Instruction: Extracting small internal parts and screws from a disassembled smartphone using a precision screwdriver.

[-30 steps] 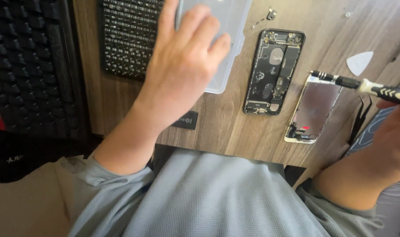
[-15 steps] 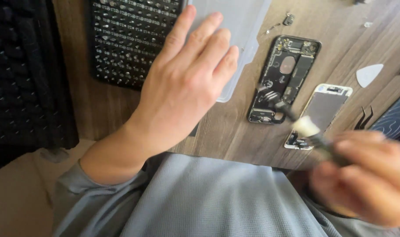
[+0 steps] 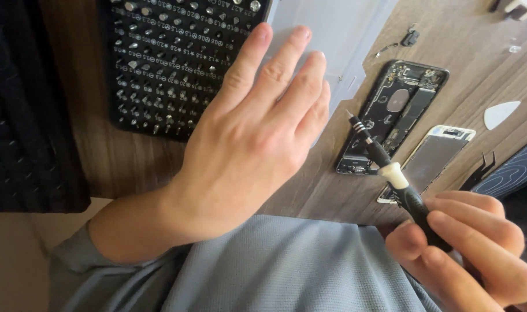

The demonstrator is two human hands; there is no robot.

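The precision screwdriver (image 3: pixel 397 180) is pinched near its black handle in the fingers of the right hand (image 3: pixel 468 248), its thin tip raised just over the lower end of the opened phone body (image 3: pixel 393 115). To seat the bit cleanly, the shaft would best stand square to the screw, with light pressure. Right of the phone body lies the detached screen (image 3: pixel 434 159). The left hand (image 3: pixel 249 138) hovers flat and open, empty, left of the phone body, over the bit set tray (image 3: pixel 171 63).

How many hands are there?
2. The left hand hovers open over the black bit tray. The right hand, at lower right, holds a screwdriver above the opened phone.
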